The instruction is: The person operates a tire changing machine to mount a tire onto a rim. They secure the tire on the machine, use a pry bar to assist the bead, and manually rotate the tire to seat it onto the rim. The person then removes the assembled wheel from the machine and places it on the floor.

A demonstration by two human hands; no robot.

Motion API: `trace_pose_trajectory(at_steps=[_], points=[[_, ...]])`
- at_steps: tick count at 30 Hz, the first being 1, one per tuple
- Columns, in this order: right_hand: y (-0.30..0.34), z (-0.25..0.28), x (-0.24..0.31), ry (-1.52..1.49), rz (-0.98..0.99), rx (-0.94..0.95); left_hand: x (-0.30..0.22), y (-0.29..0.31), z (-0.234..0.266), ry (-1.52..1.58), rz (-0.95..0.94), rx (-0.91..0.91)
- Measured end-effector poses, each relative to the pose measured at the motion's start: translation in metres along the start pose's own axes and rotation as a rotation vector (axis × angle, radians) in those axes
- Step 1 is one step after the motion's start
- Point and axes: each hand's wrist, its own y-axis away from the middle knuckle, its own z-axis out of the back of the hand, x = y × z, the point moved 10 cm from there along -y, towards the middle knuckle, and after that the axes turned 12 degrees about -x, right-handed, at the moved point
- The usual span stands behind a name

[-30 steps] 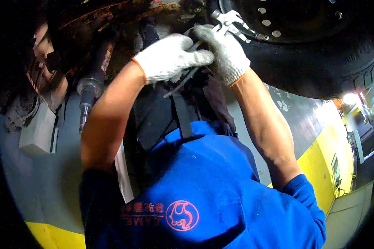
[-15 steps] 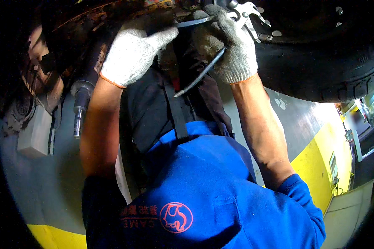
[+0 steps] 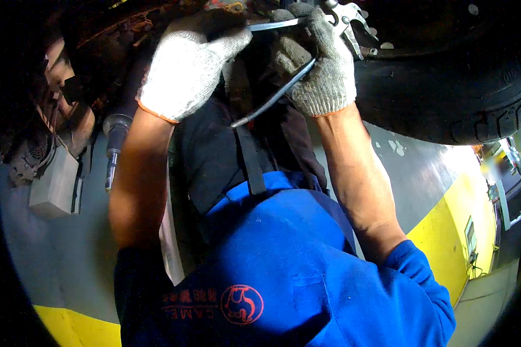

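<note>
The right hand [image 3: 321, 63] had its fingers [image 3: 289, 55] wrapped around grey pliers [image 3: 272, 98]; the left hand [image 3: 185, 69] fingers curled shut just beside, tyre [image 3: 446, 98] right.

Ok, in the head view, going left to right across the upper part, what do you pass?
Grey box on the wall → dark shock absorber → left hand in a white glove → thin metal tool → right hand in a grey glove → black tyre.

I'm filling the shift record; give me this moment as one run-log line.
left hand: gloved, raised on rusty underbody | right hand: gloved, gripping pliers beside tyre | garment: blue overalls
</note>
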Motion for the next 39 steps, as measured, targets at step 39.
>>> trace_pose_trajectory(at_steps=[39], points=[[-0.01, -0.051, -0.002, -0.479, -0.027, -0.042, -0.075, 0.066, 0.0, -0.612, -1.254, -0.194]])
